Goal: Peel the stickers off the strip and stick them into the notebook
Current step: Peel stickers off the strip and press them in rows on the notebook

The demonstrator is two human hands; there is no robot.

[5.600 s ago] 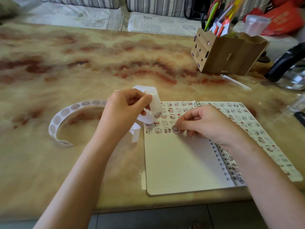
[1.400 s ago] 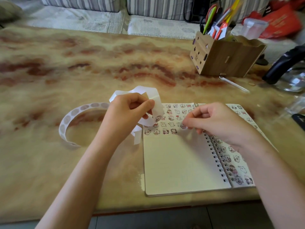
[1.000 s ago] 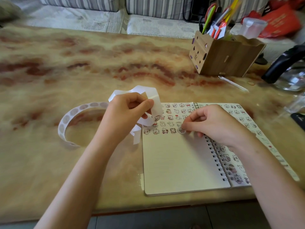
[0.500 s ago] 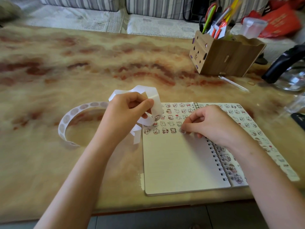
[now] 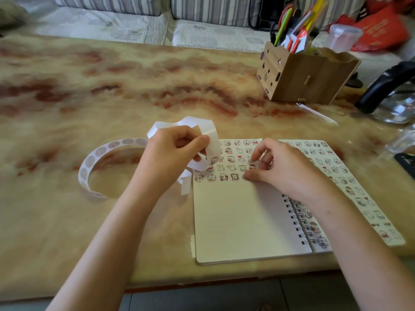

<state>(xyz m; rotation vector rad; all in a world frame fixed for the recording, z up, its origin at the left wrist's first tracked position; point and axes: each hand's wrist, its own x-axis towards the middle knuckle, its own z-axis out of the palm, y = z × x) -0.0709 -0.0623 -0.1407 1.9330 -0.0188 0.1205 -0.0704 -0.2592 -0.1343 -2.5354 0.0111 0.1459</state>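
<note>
A marbled tan and red table is filling the view, with a striped sofa running along the back, cut off at the top. At left the strip is standing on edge, curving in an arc towards the left hand, which is pinching it between thumb and curled fingers. A loop is rising over the knuckles, and the hand is hiding where arc and loop join. The notebook is lying open near the front edge, its long axis pointing away from the person, with the spiral to the right of the cream page. Rows of stickers are crossing the page's far end. The right hand is resting there, apart from the left, fingers curled, thumb tip pressing at the end of the nearest row; whether it is gripping a sticker I cannot tell. Far right a wooden box is standing, and a black handle is running out of frame.
</note>
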